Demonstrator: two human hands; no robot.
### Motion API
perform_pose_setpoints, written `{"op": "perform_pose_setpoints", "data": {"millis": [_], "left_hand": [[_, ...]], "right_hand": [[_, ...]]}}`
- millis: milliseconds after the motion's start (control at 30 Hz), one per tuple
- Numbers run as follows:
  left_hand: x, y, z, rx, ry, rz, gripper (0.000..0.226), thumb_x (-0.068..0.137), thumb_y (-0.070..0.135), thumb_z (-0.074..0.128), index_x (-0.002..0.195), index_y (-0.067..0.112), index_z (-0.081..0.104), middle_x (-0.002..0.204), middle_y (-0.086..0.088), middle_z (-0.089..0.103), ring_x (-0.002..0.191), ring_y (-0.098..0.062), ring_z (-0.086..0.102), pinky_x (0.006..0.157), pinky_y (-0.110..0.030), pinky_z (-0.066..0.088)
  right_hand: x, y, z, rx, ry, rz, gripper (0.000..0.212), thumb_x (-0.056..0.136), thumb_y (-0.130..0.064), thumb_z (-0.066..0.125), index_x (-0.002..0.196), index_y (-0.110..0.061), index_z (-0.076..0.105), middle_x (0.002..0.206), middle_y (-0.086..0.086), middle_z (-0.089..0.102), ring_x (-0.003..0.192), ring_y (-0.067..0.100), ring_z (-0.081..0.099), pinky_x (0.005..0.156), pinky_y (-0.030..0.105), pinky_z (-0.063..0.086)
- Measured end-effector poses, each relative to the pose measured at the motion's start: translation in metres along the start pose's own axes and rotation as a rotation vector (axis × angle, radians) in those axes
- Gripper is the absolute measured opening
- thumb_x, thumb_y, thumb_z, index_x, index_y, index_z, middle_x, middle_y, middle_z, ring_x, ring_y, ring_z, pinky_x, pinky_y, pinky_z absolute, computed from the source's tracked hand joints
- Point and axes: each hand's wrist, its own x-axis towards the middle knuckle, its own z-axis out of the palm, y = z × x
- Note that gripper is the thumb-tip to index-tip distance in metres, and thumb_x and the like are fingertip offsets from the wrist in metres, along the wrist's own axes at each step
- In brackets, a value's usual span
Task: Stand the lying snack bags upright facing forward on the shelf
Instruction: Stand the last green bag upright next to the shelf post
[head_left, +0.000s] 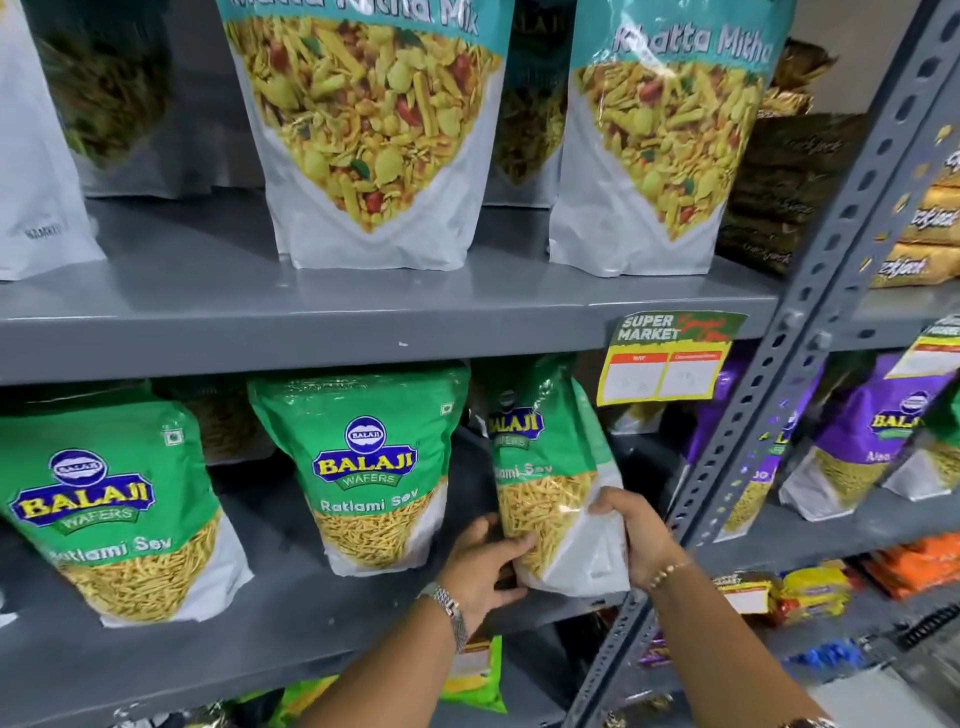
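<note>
While the green Ratlami Sev bag (550, 488) is upright, it is turned partly sideways, so its front panel faces left of forward and the printed name is cut off at the bag's left edge. It sits at the right end of the middle shelf (291, 603), near the front lip, just beside the slotted grey upright (727, 457). Its base appears to rest on the shelf, though the hands hide part of it.

The left hand (483, 566) is wrapped around the lower left corner, fingers spread across the clear window and thumb under the base edge. The right hand (639, 535) clasps the lower right side, fingers curled onto the white panel. Both hands are closed on the bag.

Assessment: the step in hand is squaring the bag. It should be rotated from the base, right side coming forward, until the logo faces out like the neighbouring bag (363, 467) to its left. The bottom gusset should be pressed flat before release, or the bag is likely to slump. Contents look loose, so a light grip low down seems best; squeezing higher risks crushing them.

Two more matching bags stand to the left, the far one (114, 509) leaning. A price tag (670, 364) hangs from the shelf above.
</note>
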Motion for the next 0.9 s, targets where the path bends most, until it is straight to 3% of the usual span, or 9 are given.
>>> {"op": "perform_pose_setpoints", "data": {"millis": [133,233,267,400,500,633,767,833,900], "left_hand": [[0.013,0.005,0.006,0.130,0.178,0.232,0.056,0.069,0.012,0.078,0.116,0.021,0.049,0.114,0.000,0.064,0.107,-0.025,0.061,0.088,-0.045,0.053],[0.016,0.005,0.019,0.384,0.291,0.499,0.059,0.061,0.003,0.081,0.109,0.014,0.048,0.111,-0.006,0.058,0.090,-0.009,0.058,0.075,-0.013,0.048],[0.013,0.002,0.024,0.480,0.323,0.530,0.062,0.059,0.003,0.082,0.109,0.012,0.047,0.113,-0.008,0.052,0.085,-0.004,0.055,0.074,-0.012,0.047],[0.008,-0.013,0.022,0.715,0.408,0.507,0.073,0.061,0.011,0.080,0.119,0.012,0.037,0.121,-0.004,0.036,0.106,-0.020,0.049,0.084,-0.016,0.035],[0.019,-0.010,0.010,0.663,0.332,0.430,0.094,0.060,0.014,0.084,0.135,0.011,0.027,0.133,-0.005,0.043,0.120,-0.018,0.047,0.095,-0.022,0.037],[0.029,-0.007,0.005,0.642,0.262,0.355,0.077,0.066,0.013,0.079,0.132,0.017,0.040,0.131,-0.005,0.057,0.119,-0.023,0.055,0.095,-0.032,0.045],[0.038,-0.001,0.001,0.596,0.304,0.375,0.065,0.068,0.012,0.078,0.125,0.013,0.048,0.120,-0.007,0.062,0.104,-0.020,0.057,0.090,-0.034,0.049],[0.041,0.001,0.000,0.602,0.335,0.375,0.061,0.068,0.016,0.079,0.122,0.012,0.050,0.118,-0.009,0.063,0.105,-0.024,0.058,0.093,-0.039,0.050],[0.045,0.000,0.000,0.606,0.365,0.382,0.059,0.068,0.017,0.079,0.119,0.010,0.051,0.119,-0.012,0.063,0.108,-0.028,0.059,0.094,-0.043,0.050]], "right_hand": [[0.018,-0.020,0.008,-0.171,0.065,-0.146,0.039,0.057,-0.004,0.053,0.094,-0.012,0.065,0.084,0.011,0.069,0.082,0.030,0.063,0.079,0.039,0.049],[0.036,-0.028,0.010,-0.180,0.157,-0.211,0.035,0.054,0.006,0.047,0.079,-0.013,0.063,0.062,-0.002,0.070,0.067,0.019,0.064,0.061,0.025,0.048],[0.036,-0.031,0.012,-0.218,0.203,-0.208,0.031,0.058,0.009,0.045,0.074,-0.014,0.059,0.055,-0.005,0.066,0.062,0.016,0.062,0.054,0.021,0.045],[0.035,-0.013,0.000,-0.369,0.213,0.007,0.030,0.071,0.013,0.039,0.071,-0.016,0.047,0.062,0.003,0.058,0.068,0.019,0.049,0.059,0.027,0.041],[0.032,0.007,-0.009,-0.490,0.140,0.070,0.036,0.055,0.011,0.053,0.083,-0.010,0.051,0.084,0.017,0.054,0.076,0.025,0.051,0.059,0.032,0.041],[0.030,0.018,-0.007,-0.533,0.061,-0.018,0.076,0.045,0.010,0.070,0.116,-0.009,0.052,0.103,0.012,0.066,0.095,0.027,0.063,0.065,0.024,0.050],[0.025,0.015,-0.002,-0.527,0.122,-0.150,0.050,0.062,0.019,0.072,0.093,-0.015,0.053,0.088,0.003,0.065,0.079,0.017,0.060,0.052,0.009,0.048],[0.030,0.018,-0.004,-0.477,0.142,-0.157,0.049,0.064,0.015,0.074,0.092,-0.020,0.052,0.084,-0.002,0.063,0.073,0.013,0.058,0.054,0.013,0.049],[0.037,0.025,-0.007,-0.453,0.180,-0.144,0.060,0.063,0.010,0.077,0.105,-0.021,0.048,0.095,0.001,0.063,0.084,0.018,0.059,0.066,0.024,0.050]]}}
